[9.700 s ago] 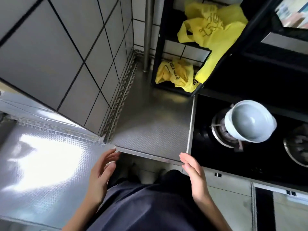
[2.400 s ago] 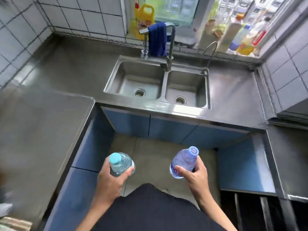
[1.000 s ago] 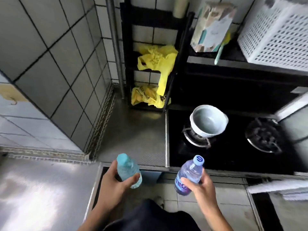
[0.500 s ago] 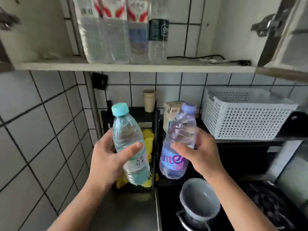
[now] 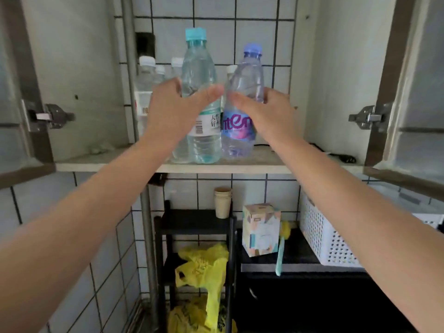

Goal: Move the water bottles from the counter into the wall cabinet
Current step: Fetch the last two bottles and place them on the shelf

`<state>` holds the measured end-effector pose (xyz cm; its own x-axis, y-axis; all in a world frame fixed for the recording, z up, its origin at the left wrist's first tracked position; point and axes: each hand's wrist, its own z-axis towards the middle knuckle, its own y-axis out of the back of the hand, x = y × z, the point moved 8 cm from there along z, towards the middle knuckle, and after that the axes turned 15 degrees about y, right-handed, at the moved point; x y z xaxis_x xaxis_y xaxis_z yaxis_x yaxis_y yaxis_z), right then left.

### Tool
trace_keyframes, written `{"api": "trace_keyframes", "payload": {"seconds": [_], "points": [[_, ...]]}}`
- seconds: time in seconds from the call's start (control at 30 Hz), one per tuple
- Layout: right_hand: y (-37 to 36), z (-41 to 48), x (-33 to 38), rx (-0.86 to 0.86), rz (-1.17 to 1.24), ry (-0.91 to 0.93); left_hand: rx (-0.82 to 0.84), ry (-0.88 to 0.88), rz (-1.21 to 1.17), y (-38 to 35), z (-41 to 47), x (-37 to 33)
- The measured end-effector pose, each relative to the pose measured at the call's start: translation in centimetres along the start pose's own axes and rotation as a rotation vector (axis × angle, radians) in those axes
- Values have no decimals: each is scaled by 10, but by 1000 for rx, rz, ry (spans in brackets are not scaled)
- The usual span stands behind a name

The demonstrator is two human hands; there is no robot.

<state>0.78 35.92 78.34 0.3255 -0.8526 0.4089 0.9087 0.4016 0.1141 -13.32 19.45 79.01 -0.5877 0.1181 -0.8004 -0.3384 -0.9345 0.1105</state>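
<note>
The wall cabinet is open and its shelf (image 5: 101, 162) runs across the view. A clear bottle with a teal cap (image 5: 200, 68) stands upright on the shelf, and my left hand (image 5: 175, 111) grips its middle. Right beside it stands a bottle with a purple cap and purple label (image 5: 245, 75), upright on the shelf, with my right hand (image 5: 266, 114) curled round it. The two bottles touch side by side. Behind them stand several white-capped bottles (image 5: 146, 75), partly hidden by my left hand.
Both cabinet doors hang open at the left (image 5: 21, 92) and right (image 5: 413, 92). A black cable (image 5: 336, 155) lies on the shelf's right part. Below are a black rack (image 5: 192, 222) with yellow bags, paper cups (image 5: 223, 200), a patterned box (image 5: 260, 229) and a white basket (image 5: 322, 236).
Both hands have lifted the bottles from chest height up onto the cabinet shelf, where they now stand upright. The view has tilted upward to the cabinet.
</note>
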Motion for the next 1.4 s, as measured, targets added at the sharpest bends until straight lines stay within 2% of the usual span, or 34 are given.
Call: {"api": "trace_keyframes", "payload": {"seconds": [0.17,0.33,0.43,0.5,0.6,0.7,0.93,1.2,1.4], "points": [[-17,0,-43,43,-78,-36,-26,-52,219,-27,9,22],[-22,-11,-46,21,-117,19,-90,-133,402,-38,11,19],[-24,-14,-49,88,-154,85,-99,-162,505,-41,12,17],[-25,-23,-55,136,-135,67,-80,-147,542,-41,15,21],[-24,-43,-63,151,-71,50,-84,-207,526,-37,5,25],[-18,-58,-61,117,-107,86,-70,-271,474,-37,-17,39],[-15,-59,-65,153,-160,131,17,-245,488,-40,-41,93],[-18,-57,-74,118,-263,125,9,-237,520,-47,-34,97],[-18,-58,-71,149,-260,125,28,-243,454,-42,-41,97]]}}
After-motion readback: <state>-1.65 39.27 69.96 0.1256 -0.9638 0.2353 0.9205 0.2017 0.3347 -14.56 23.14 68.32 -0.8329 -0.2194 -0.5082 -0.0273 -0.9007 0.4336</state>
